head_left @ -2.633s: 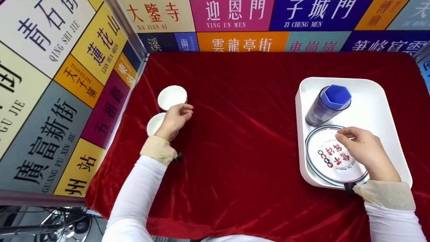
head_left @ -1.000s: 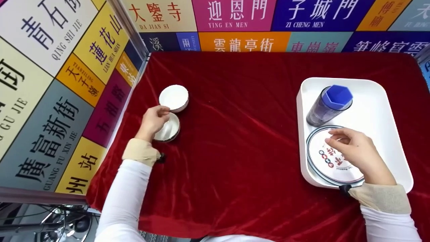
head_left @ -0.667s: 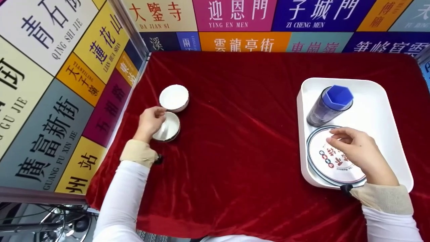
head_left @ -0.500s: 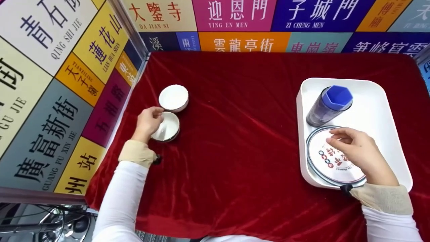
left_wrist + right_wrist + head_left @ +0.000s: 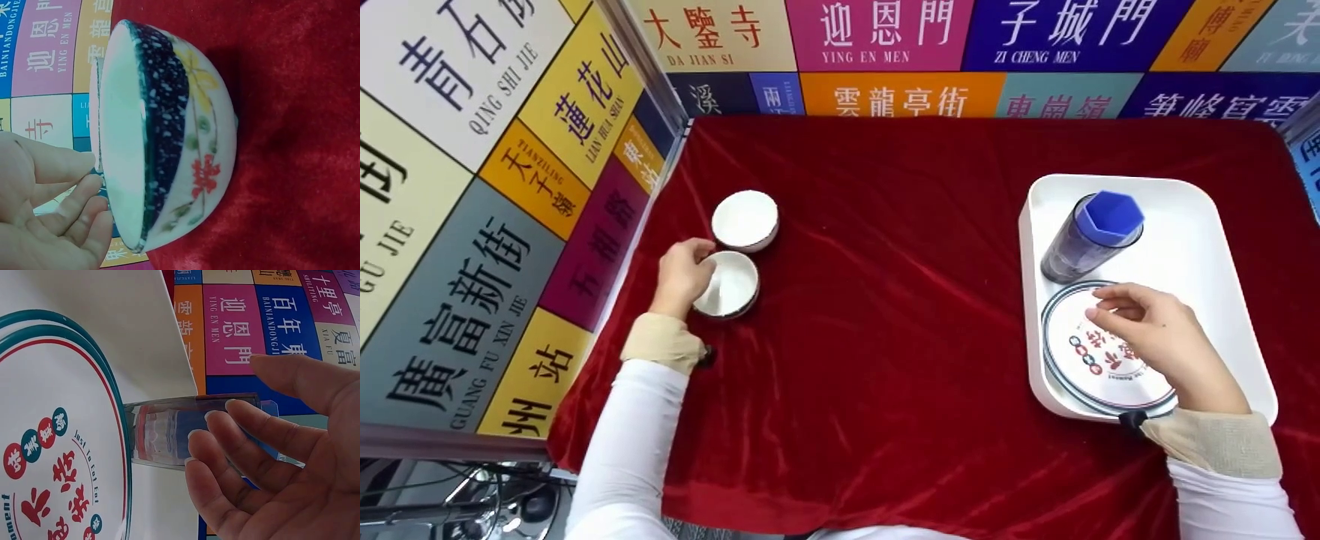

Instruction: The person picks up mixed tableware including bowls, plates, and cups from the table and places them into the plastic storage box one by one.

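Note:
Two small white bowls stand on the red cloth at the left: a near bowl (image 5: pixel 733 285) and a far bowl (image 5: pixel 745 220). My left hand (image 5: pixel 685 274) hovers at the near bowl's left edge, fingers loosely bent, gripping nothing. In the left wrist view, this bowl (image 5: pixel 208 129) shows a dark speckled band and painted flowers; whether a fingertip touches its rim I cannot tell. On the right, my right hand (image 5: pixel 1147 322) hangs relaxed above stacked plates (image 5: pixel 1072 315) with red lettering. Its fingers (image 5: pixel 242 444) are gently bent, with nothing in them.
A white tray (image 5: pixel 1207 225) holds the plates and a clear dark-tinted tumbler (image 5: pixel 1069 251) with a blue hexagonal cup (image 5: pixel 1110 217) in its mouth. Sign-covered panels (image 5: pixel 904 94) border the table at the back and left. Red cloth (image 5: pixel 885 300) stretches between bowls and tray.
My left hand has shifted left, from above the bowls' right side to the near bowl's left edge, uncovering more of that bowl. The right hand has barely moved; bowls and tray stay put.

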Action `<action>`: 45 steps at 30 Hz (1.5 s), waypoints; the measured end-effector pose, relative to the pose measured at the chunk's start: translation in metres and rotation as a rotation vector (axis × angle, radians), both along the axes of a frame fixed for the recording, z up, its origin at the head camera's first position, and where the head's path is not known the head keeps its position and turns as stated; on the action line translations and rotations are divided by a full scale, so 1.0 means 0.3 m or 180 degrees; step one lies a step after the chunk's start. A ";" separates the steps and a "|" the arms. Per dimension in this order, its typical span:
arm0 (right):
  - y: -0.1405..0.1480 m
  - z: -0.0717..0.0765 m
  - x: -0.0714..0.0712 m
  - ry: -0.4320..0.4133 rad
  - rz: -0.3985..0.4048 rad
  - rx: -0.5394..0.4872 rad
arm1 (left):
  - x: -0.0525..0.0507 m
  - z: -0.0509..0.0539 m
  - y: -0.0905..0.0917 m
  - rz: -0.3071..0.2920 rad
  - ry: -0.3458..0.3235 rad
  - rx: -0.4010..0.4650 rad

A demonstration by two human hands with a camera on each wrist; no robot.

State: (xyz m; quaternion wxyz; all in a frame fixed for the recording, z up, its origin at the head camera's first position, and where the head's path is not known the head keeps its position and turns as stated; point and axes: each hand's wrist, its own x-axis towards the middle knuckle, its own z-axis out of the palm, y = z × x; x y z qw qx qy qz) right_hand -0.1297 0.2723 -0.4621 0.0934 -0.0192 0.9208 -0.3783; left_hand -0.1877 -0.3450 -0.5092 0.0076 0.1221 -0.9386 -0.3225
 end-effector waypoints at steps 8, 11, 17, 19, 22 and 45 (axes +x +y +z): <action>-0.002 -0.001 0.006 -0.0006 0.0018 -0.0038 | 0.003 -0.025 -0.026 0.0072 -0.0133 0.0051; -0.002 -0.003 0.008 -0.0009 0.0018 -0.0055 | 0.009 -0.034 -0.036 0.0070 -0.0212 0.0065; -0.003 -0.011 0.009 -0.0153 -0.0005 -0.0081 | 0.022 -0.051 -0.049 0.0058 -0.0358 0.0078; -0.004 -0.015 0.010 -0.0205 -0.0005 -0.0106 | 0.025 -0.057 -0.054 0.0021 -0.0400 0.0073; -0.005 -0.019 0.013 -0.0181 -0.0006 -0.0106 | 0.026 -0.064 -0.063 -0.0071 -0.0450 0.0085; 0.003 -0.034 0.012 -0.0043 0.0003 -0.0077 | 0.021 -0.055 -0.097 0.0042 -0.1091 0.1381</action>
